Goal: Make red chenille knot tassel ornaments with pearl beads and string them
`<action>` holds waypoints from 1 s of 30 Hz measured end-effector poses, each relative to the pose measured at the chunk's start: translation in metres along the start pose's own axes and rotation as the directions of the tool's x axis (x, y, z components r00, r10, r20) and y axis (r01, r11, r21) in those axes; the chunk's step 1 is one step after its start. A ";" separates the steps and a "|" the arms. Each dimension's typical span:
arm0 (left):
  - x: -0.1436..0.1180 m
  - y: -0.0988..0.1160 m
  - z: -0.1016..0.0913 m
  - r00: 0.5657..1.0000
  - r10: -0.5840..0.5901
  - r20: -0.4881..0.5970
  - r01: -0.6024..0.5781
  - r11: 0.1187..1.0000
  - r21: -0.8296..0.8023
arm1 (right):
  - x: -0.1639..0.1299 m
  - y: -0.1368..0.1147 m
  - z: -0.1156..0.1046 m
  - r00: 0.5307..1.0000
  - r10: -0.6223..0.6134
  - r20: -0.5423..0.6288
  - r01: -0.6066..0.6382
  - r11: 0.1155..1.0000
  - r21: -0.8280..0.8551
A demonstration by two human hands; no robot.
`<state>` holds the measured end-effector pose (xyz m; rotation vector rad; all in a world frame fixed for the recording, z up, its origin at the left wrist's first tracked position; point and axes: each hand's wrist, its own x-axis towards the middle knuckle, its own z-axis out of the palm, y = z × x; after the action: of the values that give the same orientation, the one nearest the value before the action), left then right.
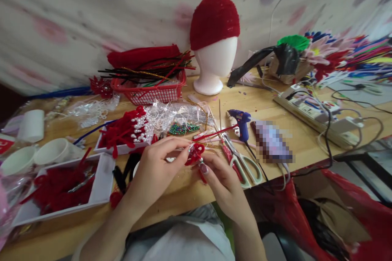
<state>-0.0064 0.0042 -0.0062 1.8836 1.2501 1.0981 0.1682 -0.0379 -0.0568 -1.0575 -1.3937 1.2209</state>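
Note:
Between my two hands, over the table's front edge, is a small red fuzzy flower [196, 153] that looks made of pipe cleaner. My left hand [167, 157] pinches its left side between thumb and fingertips. From the right, my right hand [219, 175] grips its lower side with thumb and bent fingers. A red stem [219, 133] sticks out up and right behind the flower. Just right of my hands lie scissors [241, 165] with pale handles. A blue glue gun [241, 122] rests beyond them. Part of the flower is hidden by my fingers.
A white foam head [216, 63] wears a red cap [215, 22]. A red basket [153, 93] holds pipe cleaners. White boxes [102, 179] with red pieces stand left, beside cups [56, 153]. A power strip [315, 118] with cables and a pixelated object [272, 140] lie right.

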 end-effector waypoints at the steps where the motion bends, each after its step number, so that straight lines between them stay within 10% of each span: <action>1: 0.001 -0.001 -0.001 1.000 -0.010 -0.008 0.010 1.000 -0.005 | 0.000 -0.001 -0.001 1.000 0.020 -0.015 -0.020 1.000 0.008; 10: 0.001 -0.016 -0.009 0.997 0.040 -0.066 -0.040 0.999 0.000 | 0.001 0.006 -0.060 0.844 -0.056 -0.533 -0.035 0.987 -0.160; 16: 0.000 -0.018 -0.015 0.993 0.075 -0.092 -0.077 0.997 -0.021 | 0.014 -0.001 -0.101 0.901 -0.097 -0.423 -0.107 0.895 -0.433; 30: -0.002 -0.032 -0.018 0.994 -0.060 -0.090 0.040 0.977 -0.209 | 0.055 0.007 -0.090 0.938 -0.111 -0.328 -0.220 0.540 -0.812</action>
<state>-0.0365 0.0148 -0.0252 1.6536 1.1790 1.2532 0.2489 0.0305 -0.0548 -1.8910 -1.6918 0.2602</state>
